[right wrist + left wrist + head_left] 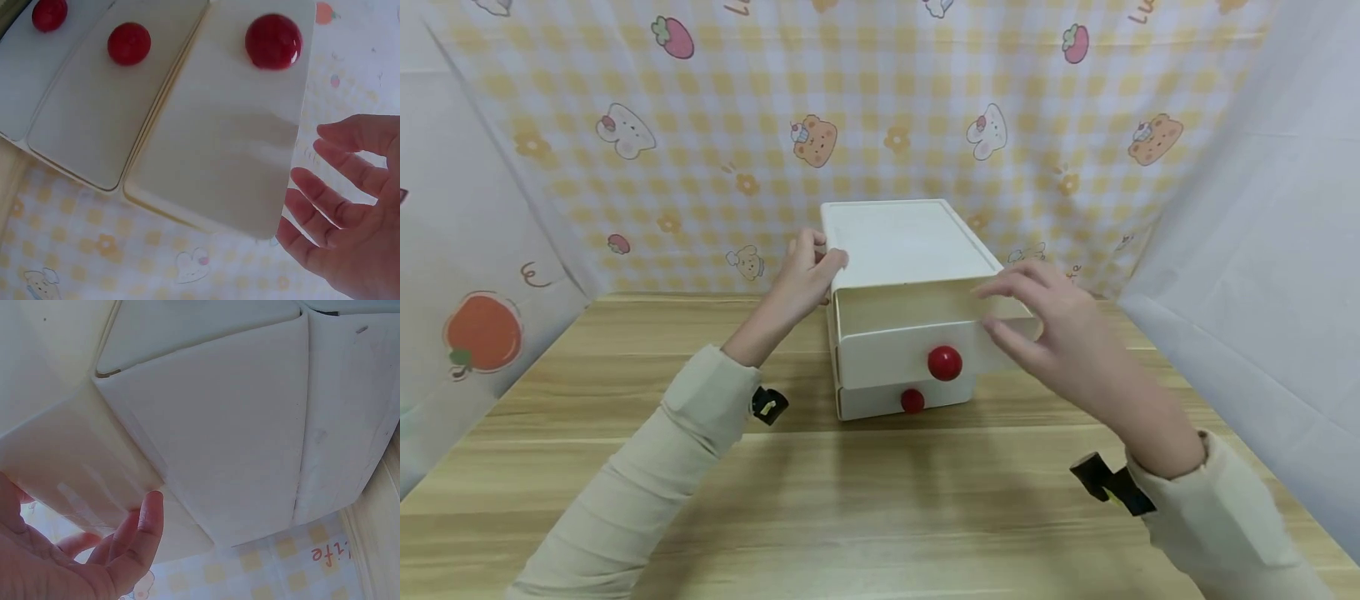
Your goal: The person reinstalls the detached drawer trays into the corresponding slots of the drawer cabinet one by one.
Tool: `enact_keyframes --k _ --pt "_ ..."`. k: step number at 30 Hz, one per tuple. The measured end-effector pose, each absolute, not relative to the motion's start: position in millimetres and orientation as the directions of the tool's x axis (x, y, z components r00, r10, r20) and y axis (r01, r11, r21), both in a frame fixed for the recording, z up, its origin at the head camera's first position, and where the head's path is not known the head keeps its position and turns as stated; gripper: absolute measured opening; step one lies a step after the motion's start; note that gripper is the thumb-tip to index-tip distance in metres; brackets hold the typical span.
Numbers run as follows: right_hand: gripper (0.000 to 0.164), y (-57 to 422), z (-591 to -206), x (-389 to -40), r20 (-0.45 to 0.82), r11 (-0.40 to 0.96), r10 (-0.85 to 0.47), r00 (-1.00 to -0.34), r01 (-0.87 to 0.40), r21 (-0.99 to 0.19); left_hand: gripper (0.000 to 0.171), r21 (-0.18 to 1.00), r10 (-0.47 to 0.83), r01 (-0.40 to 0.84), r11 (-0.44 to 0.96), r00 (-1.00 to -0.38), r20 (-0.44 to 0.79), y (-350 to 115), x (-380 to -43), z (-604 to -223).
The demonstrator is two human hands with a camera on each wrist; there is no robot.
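A white drawer cabinet (910,242) stands on the table, angled slightly. Its top drawer (887,358) is pulled out, and the part of its inside that shows is bare. That drawer's round red knob (945,363) sits on its front. My left hand (808,271) holds the cabinet's upper left edge, thumb on top and fingers against the side (81,462). Beside the right end of the open drawer is my right hand (1052,325), thumb and fingers spread in a loose curve, nothing between them. In the right wrist view its fingertips are close to the drawer front's edge.
Below the open drawer, lower drawer fronts carry more red knobs (129,44). The wood-grain table (880,517) extends in front and to both sides. Behind the cabinet hangs a yellow checked cloth (895,100); pale cloth walls (1262,233) close off the sides.
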State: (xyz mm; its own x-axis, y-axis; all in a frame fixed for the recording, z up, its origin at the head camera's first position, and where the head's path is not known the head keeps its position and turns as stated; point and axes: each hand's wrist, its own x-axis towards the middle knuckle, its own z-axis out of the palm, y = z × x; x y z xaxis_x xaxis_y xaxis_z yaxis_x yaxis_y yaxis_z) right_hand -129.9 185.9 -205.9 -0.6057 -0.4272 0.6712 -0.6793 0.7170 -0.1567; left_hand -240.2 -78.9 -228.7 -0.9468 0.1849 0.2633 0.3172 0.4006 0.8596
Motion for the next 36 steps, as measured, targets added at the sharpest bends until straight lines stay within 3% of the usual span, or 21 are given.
enact_keyframes --k 5,10,20,36 --pt "0.027 176 -215 -127 0.696 0.692 -0.515 -0.5 -0.721 -0.005 0.035 0.854 0.178 0.318 0.411 -0.947 0.267 -79 -240 -229" --pt "0.028 172 -222 -128 0.712 0.676 -0.544 -0.444 -0.734 0.06 0.039 0.854 0.175 0.31 0.417 -0.95 0.259 -78 -240 -228" --pt "0.03 167 -230 -130 0.749 0.681 -0.53 -0.397 -0.726 0.097 0.043 0.853 0.18 0.304 0.424 -0.951 0.25 -79 -239 -228" --pt "0.031 161 -233 -129 0.749 0.722 -0.531 -0.396 -0.674 0.155 0.04 0.851 0.175 0.304 0.428 -0.952 0.252 -79 -239 -228"
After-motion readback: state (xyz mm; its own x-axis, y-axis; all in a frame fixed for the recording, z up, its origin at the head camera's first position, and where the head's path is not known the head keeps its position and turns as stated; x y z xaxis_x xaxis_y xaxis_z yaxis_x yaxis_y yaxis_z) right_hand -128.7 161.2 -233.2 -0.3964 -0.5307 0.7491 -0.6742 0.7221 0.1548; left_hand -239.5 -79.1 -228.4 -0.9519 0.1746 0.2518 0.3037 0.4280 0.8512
